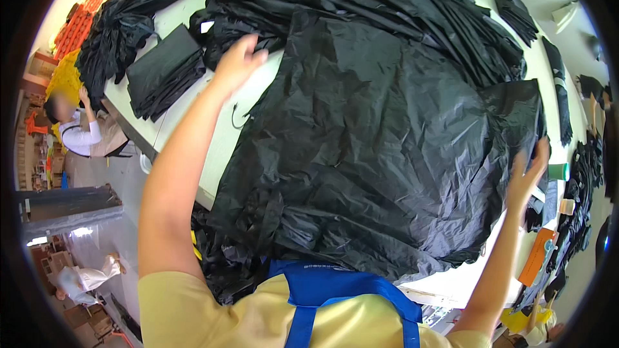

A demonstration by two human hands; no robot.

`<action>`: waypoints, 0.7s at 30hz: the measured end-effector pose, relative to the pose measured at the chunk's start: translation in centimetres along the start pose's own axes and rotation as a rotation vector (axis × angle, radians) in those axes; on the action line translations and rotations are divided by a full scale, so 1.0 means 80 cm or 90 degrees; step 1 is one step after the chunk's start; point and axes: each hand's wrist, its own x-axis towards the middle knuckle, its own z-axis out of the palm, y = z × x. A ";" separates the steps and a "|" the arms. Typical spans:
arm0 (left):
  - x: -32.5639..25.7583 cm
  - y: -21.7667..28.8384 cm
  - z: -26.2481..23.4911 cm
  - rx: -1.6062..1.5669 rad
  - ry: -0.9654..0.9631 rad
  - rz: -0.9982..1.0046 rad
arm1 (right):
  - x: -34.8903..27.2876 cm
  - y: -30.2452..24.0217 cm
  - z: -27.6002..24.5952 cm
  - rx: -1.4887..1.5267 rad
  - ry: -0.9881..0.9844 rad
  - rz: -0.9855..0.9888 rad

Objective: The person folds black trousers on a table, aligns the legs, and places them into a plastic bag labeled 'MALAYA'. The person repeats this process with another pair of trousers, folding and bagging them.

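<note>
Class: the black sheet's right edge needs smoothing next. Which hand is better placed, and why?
Probably the right hand: it already lies on the sheet at that edge. The left hand is at the far left corner.

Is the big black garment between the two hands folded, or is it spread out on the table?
Spread out. The big black garment lies open and wrinkled across the white table, the left hand and right hand at its opposite edges.

A big sheet of thin, crinkled black plastic fabric (387, 154) is spread wide across the white worktable, glossy and full of creases. Its near edge spills over the table's front in loose folds. The far left corner sits by the left hand (237, 61); the right edge meets the right hand (529, 177).
</note>
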 end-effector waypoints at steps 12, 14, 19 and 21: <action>-0.341 -0.166 -0.007 0.142 0.035 -0.185 | -0.327 0.181 -0.065 0.044 -0.138 0.656; -0.348 -0.163 0.010 0.185 0.066 -0.181 | -0.305 0.165 -0.059 0.100 -0.222 0.723; -0.312 -0.174 0.012 0.291 -0.124 -0.286 | -0.284 0.200 -0.053 -0.073 -0.218 0.548; -0.294 -0.175 0.025 0.299 -0.037 -0.284 | -0.295 0.194 -0.035 -0.207 -0.238 0.556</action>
